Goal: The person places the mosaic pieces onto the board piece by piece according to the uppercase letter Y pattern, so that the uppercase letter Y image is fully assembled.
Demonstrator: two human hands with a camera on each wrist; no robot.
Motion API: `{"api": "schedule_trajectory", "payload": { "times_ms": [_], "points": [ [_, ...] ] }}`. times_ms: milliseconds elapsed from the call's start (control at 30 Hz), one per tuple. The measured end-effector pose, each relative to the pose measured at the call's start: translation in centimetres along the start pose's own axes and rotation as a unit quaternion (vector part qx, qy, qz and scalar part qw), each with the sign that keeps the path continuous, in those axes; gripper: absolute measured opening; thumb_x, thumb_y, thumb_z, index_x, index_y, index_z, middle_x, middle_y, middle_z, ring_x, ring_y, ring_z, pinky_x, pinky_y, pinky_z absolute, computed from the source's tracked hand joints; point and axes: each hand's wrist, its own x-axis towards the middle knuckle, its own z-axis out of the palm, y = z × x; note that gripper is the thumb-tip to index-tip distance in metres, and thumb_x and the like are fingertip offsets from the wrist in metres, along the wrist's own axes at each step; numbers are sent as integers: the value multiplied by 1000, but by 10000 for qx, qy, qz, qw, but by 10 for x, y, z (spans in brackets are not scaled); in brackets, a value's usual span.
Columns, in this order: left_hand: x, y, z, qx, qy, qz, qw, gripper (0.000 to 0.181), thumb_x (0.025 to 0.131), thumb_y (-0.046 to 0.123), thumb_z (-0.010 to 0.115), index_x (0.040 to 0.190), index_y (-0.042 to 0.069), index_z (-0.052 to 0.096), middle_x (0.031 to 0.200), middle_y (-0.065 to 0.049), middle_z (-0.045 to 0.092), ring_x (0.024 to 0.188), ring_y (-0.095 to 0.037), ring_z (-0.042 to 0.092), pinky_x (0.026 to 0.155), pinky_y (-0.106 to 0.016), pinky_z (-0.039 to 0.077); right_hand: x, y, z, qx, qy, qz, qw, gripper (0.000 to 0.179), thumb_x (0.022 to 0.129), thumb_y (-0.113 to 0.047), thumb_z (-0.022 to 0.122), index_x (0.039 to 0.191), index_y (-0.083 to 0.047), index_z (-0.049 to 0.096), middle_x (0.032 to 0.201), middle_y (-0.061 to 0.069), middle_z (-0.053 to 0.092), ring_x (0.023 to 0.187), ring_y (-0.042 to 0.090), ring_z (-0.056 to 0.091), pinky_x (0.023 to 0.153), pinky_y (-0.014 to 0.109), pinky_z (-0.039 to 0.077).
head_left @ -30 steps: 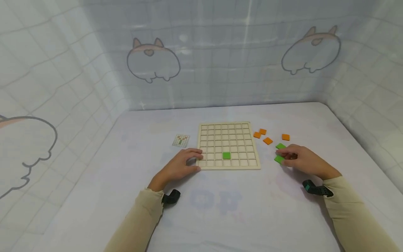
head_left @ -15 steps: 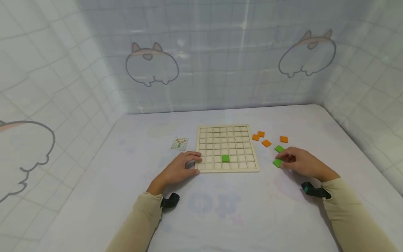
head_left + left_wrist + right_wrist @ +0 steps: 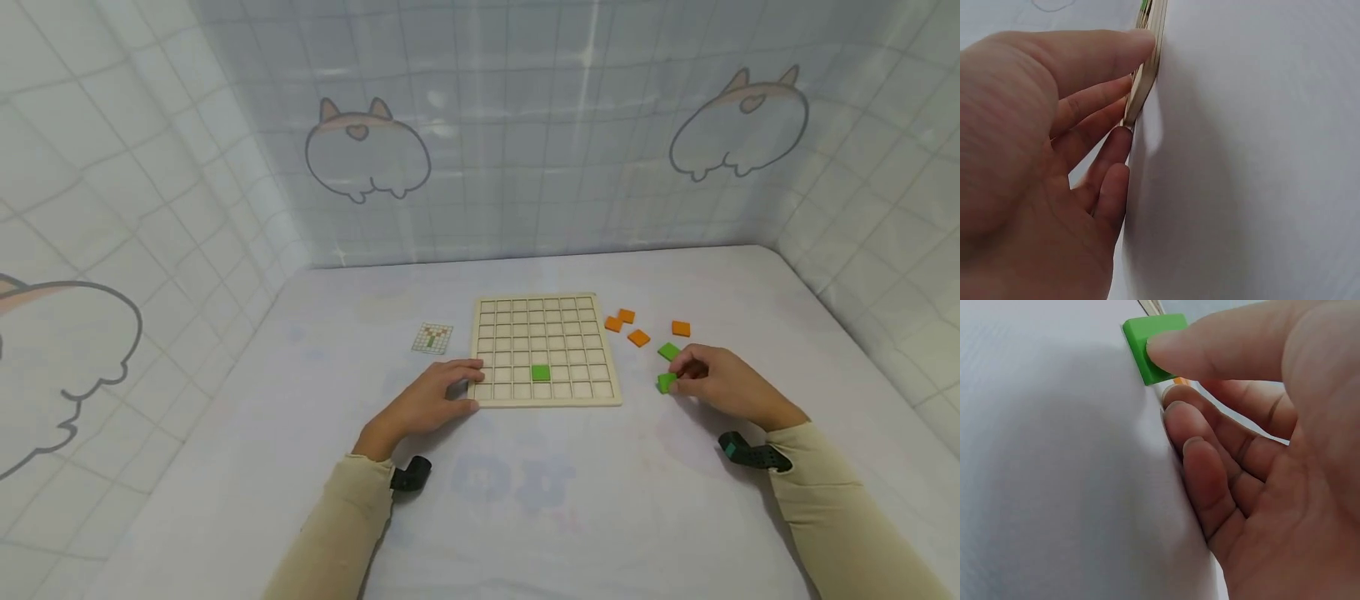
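The square green tile [image 3: 665,382], flat a moment ago, now stands tilted right of the pale wooden grid board [image 3: 517,329], pinched by the right hand [image 3: 718,382]: pick-up seems begun. The left hand [image 3: 431,398], grip loosely spread, touches the board's left edge.

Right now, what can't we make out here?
Pattern card: head view, too small to read exactly.
Board: head view, left hand covers part of its left rim; left wrist view, nearly edge-on and cut off at the top.
Held green tile: right wrist view, thumb of the right hand covers part of its face.
Orange sliver: right wrist view, tile and thumb block the rest; can't tell which piece.
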Motion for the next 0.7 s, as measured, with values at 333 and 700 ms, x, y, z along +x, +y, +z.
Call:
{"api": "schedule_trajectory", "payload": {
  "times_ms": [333,700],
  "points": [
    [1,3,-2,-168,-43,-163,9997,47,92,19,74,136,11,61,154,2,44,147,-25,29,117,-47,23,0,-4,0,89,78,164,9998,13,92,-15,70,100,-7,63,96,7,65,88,23,56,71,29,47],
    [2,3,-1,-313,11,-269,9991,46,92,19,74,135,11,62,152,5,46,147,-23,29,118,-47,23,3,-7,4,274,690,333,9967,29,96,-27,69,114,-5,65,109,12,66,96,26,56,71,30,50]
  ]
}}
